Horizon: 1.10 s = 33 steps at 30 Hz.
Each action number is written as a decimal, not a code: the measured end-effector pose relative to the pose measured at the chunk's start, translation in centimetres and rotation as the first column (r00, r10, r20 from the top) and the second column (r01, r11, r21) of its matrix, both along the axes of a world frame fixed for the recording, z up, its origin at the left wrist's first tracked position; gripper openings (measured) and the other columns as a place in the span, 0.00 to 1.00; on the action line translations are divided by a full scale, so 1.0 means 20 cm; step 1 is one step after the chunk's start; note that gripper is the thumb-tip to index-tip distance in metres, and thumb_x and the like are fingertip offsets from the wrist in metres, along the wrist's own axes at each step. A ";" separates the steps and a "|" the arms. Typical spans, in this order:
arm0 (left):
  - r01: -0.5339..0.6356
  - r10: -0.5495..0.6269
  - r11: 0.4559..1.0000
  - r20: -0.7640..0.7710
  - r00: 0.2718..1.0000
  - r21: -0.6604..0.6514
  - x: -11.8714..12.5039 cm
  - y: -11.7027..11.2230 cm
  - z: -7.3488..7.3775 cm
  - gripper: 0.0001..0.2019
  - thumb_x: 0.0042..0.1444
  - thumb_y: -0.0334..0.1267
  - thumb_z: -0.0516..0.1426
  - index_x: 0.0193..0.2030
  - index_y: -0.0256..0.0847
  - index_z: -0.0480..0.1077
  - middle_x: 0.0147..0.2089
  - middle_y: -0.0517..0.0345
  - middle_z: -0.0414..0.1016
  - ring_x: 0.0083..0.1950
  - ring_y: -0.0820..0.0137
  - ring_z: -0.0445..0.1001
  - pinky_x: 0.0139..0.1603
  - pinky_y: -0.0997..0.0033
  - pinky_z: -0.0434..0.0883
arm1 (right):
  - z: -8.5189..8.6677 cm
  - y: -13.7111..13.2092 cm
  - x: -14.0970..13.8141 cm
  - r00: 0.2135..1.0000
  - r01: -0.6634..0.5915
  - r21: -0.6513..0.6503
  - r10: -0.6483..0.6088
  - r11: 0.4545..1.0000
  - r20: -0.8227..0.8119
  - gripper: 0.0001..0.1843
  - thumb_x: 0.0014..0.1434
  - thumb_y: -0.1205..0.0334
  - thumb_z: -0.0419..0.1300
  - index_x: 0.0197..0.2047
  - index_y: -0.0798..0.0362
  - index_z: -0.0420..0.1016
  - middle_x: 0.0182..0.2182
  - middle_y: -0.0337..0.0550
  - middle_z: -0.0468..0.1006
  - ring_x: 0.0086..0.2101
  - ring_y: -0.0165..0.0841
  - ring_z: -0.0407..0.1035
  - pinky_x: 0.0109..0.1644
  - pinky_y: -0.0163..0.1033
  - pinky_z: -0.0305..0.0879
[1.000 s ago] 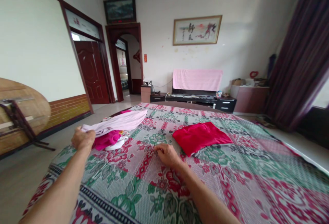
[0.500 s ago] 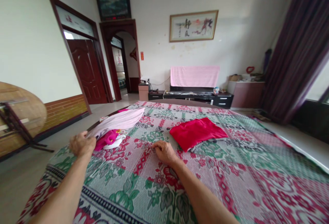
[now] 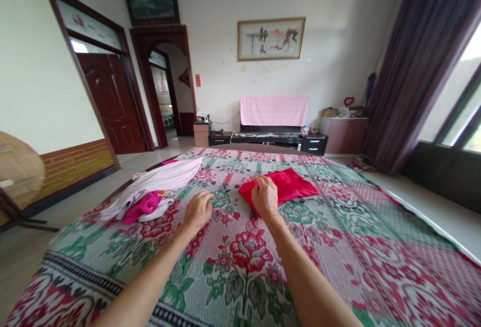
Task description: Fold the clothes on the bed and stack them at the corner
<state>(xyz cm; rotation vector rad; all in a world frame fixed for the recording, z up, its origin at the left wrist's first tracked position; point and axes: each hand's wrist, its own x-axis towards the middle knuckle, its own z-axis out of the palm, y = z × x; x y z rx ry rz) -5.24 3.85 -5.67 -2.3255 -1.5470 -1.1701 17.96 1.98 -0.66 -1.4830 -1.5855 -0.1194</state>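
Observation:
A folded red cloth point(image 3: 295, 185) with a satin sheen lies on the flowered tablecloth point(image 3: 225, 287), right of centre. Over its left part is my right hand point(image 3: 266, 196), fingers bent downward and covering some of the fabric; no cloth shows lifted or pinched. My left hand point(image 3: 199, 210) is above the tablecloth between the red cloth and a pile of clothes, its fingers loosely curved and slightly apart, holding nothing. In that pile are a pale pink garment point(image 3: 160, 179) on top and a magenta piece point(image 3: 145, 207) at the front, with some white fabric beside it.
Beyond the table stands a low black cabinet point(image 3: 313, 144) with a pink cloth point(image 3: 274, 110) draped over something upright. A round wooden tabletop point(image 3: 20, 167) leans at the left. Dark purple curtains point(image 3: 398, 76) hang at the right.
My left hand has let go of the pile and moved right over the tablecloth. My right hand has gone forward and right onto the red cloth. The view has turned slightly right.

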 end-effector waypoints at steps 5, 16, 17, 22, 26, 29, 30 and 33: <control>-0.021 0.019 0.996 -0.020 1.000 -0.086 0.14 0.02 -0.09 0.14 0.52 0.26 0.52 0.41 0.39 0.75 0.45 0.50 0.78 0.48 0.65 0.75 0.54 0.63 0.70 | 0.04 0.01 0.22 0.961 0.272 -0.220 -0.277 0.937 0.009 0.21 0.56 0.66 0.52 0.52 0.53 0.74 0.54 0.48 0.72 0.54 0.41 0.62 0.56 0.43 0.55; -0.019 0.012 0.996 -0.086 0.996 -0.082 0.15 0.00 -0.13 0.14 0.53 0.27 0.51 0.39 0.39 0.77 0.44 0.51 0.77 0.48 0.65 0.73 0.56 0.63 0.68 | 0.02 0.01 0.38 0.938 0.330 -0.443 -0.342 0.834 0.054 0.16 0.56 0.59 0.56 0.46 0.45 0.80 0.50 0.45 0.75 0.51 0.44 0.66 0.53 0.45 0.60; -0.018 0.011 0.996 -0.087 0.996 -0.083 0.15 0.00 -0.14 0.14 0.53 0.27 0.51 0.39 0.39 0.77 0.44 0.51 0.77 0.48 0.66 0.73 0.56 0.64 0.68 | 0.03 0.01 0.38 0.939 0.328 -0.450 -0.340 0.831 0.056 0.15 0.56 0.59 0.56 0.44 0.45 0.81 0.49 0.44 0.75 0.50 0.44 0.66 0.52 0.45 0.61; -0.017 0.011 0.997 -0.082 0.997 -0.074 0.15 0.01 -0.15 0.14 0.54 0.27 0.51 0.39 0.40 0.77 0.44 0.52 0.77 0.49 0.66 0.74 0.57 0.64 0.68 | 0.06 -0.01 0.36 0.934 0.342 -0.436 -0.350 0.833 0.064 0.15 0.57 0.60 0.54 0.40 0.48 0.82 0.45 0.47 0.77 0.48 0.45 0.67 0.49 0.46 0.60; 0.000 -0.005 0.998 -0.065 0.998 -0.069 0.15 0.00 -0.14 0.13 0.53 0.28 0.51 0.37 0.40 0.76 0.42 0.52 0.78 0.47 0.65 0.74 0.56 0.63 0.69 | 0.12 -0.02 0.34 0.940 0.339 -0.358 -0.332 0.870 0.083 0.15 0.57 0.62 0.52 0.37 0.50 0.82 0.43 0.49 0.78 0.47 0.43 0.68 0.49 0.45 0.59; 0.014 -0.017 0.998 -0.038 0.999 -0.068 0.15 -0.01 -0.14 0.13 0.52 0.27 0.51 0.37 0.41 0.76 0.42 0.53 0.78 0.47 0.66 0.75 0.55 0.64 0.69 | 0.17 -0.04 0.31 0.964 0.259 -0.355 -0.218 0.899 0.150 0.16 0.58 0.61 0.51 0.37 0.52 0.81 0.34 0.49 0.80 0.39 0.39 0.72 0.42 0.39 0.59; 0.022 -0.024 0.997 -0.023 0.999 -0.071 0.15 -0.01 -0.13 0.13 0.52 0.27 0.51 0.37 0.41 0.76 0.42 0.53 0.78 0.47 0.66 0.75 0.54 0.64 0.70 | 0.19 -0.04 0.29 0.973 0.204 -0.370 -0.144 0.906 0.183 0.16 0.58 0.61 0.51 0.37 0.52 0.81 0.32 0.49 0.80 0.36 0.37 0.72 0.39 0.37 0.58; 0.040 -0.035 0.995 0.056 0.998 -0.089 0.15 -0.02 -0.12 0.13 0.53 0.28 0.51 0.38 0.40 0.75 0.42 0.52 0.79 0.47 0.66 0.75 0.53 0.63 0.70 | 0.22 -0.07 0.23 0.950 0.031 -0.428 0.107 0.903 0.295 0.13 0.55 0.66 0.53 0.33 0.53 0.80 0.29 0.47 0.80 0.30 0.33 0.71 0.32 0.35 0.55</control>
